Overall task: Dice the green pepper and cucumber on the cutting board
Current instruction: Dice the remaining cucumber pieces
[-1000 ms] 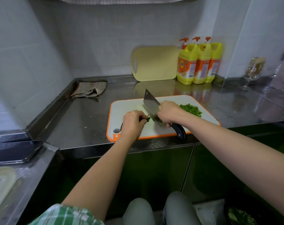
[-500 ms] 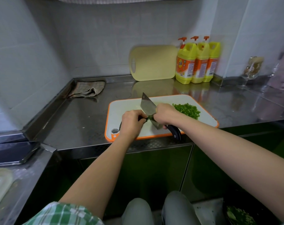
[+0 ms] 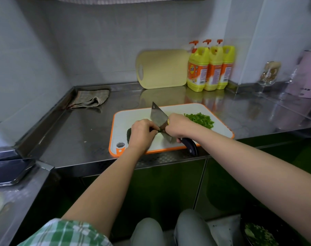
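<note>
Your cutting board (image 3: 133, 115) holds a pile of green dice (image 3: 199, 119) at its far right, so a good part is done. Your right hand (image 3: 177, 126) grips the cleaver (image 3: 158, 116); your left hand (image 3: 142, 132) curls over a dark green piece (image 3: 128, 134), perhaps the cucumber, not yet diced. Around: steel counter (image 3: 83, 132), tiled walls (image 3: 80, 50), three yellow bottles (image 3: 209, 68) far right

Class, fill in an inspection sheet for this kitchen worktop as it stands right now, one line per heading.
Surface: steel counter, with a white cutting board, orange-rimmed, at its front edge.
Job's things: diced green pile on the board's right; dark green vegetable piece under the left hand; cleaver at its end.
Clutter: folded cloth, yellow board, three soap bottles, glass at the back.
Hands: left hand holds the vegetable piece; right hand grips the cleaver.
Cables: nothing seen.
Surroundings: tiled walls.
</note>
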A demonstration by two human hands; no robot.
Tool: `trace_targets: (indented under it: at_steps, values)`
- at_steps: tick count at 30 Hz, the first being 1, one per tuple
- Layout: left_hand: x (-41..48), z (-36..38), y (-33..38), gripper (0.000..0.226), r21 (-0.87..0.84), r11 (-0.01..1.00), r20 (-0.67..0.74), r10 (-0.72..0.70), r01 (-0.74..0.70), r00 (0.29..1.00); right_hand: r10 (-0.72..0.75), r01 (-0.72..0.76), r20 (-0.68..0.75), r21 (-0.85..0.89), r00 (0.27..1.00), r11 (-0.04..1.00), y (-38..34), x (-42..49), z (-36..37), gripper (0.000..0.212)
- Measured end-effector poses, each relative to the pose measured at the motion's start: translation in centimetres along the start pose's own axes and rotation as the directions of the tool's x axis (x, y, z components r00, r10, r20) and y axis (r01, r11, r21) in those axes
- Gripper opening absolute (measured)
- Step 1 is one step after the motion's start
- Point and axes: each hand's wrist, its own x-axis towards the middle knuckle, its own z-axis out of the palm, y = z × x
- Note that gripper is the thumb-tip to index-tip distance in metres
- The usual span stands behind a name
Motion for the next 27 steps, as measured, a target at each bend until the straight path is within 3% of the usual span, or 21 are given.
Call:
trace_targets:
  at_steps: [5,8,11,14,17,27]
  values:
    - [-0.1,0.0,-0.2,0.009,0.011,1.000,0.017,0.017,-0.017,1.000,0.013,-0.012,-0.034,0.034,0.999,0.999,-0.2,0.6,0.6,0.006]
    - [0.0,0.1,-0.6,0.007,-0.008,1.000,0.029,-0.005,0.006,1.000,0.030,-0.021,-0.095,0.100,0.995,0.995,0.6,0.8,0.4,0.020]
    - [0.1,0.2,-0.8,0.020,0.022,1.000,0.005,0.006,-0.006,1.000,0.016,-0.004,-0.100,0.118,0.995,0.993,0.9,0.6,-0.4,0.019]
    - [0.1,0.4,-0.9,0.032,0.103,0.995,-0.042,0.003,0.001,0.999,-0.019,0.024,-0.055,0.077,0.998,0.997,0.7,0.0,-0.9,0.021]
    - [0.1,0.5,-0.8,0.029,0.229,0.973,-0.028,0.000,0.006,1.000,-0.044,0.045,-0.022,0.044,0.999,0.998,0.3,-0.6,-0.9,0.022]
    - [0.1,0.4,-0.9,0.015,0.133,0.991,0.016,-0.004,0.002,1.000,0.014,-0.014,0.005,0.012,1.000,1.000,-0.8,0.1,0.4,0.009]
